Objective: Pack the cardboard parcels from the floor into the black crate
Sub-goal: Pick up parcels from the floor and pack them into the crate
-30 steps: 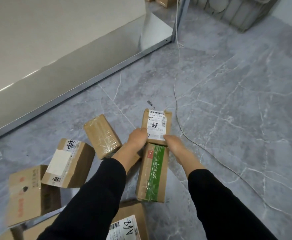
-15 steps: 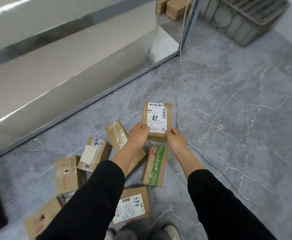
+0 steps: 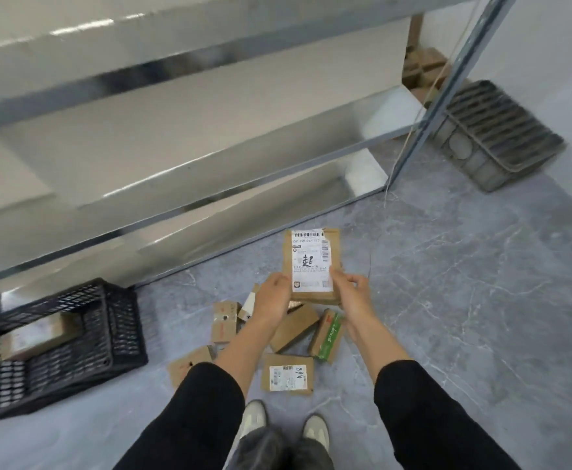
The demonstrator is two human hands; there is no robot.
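I hold a flat cardboard parcel with a white shipping label up in front of me. My left hand grips its lower left corner and my right hand its lower right. Below it several cardboard parcels lie on the grey floor, among them one with green tape, one marked A68 and a plain one. The black crate stands on the floor at the left with one parcel inside.
A metal shelving unit runs along the back, with its upright post at the right. A grey crate leans beyond the post. A thin cord trails across the floor. My shoes stand just behind the parcels.
I have lifted the labelled parcel off the floor with both hands and stood up. The view has pulled back, and the black crate has come into sight at the left.
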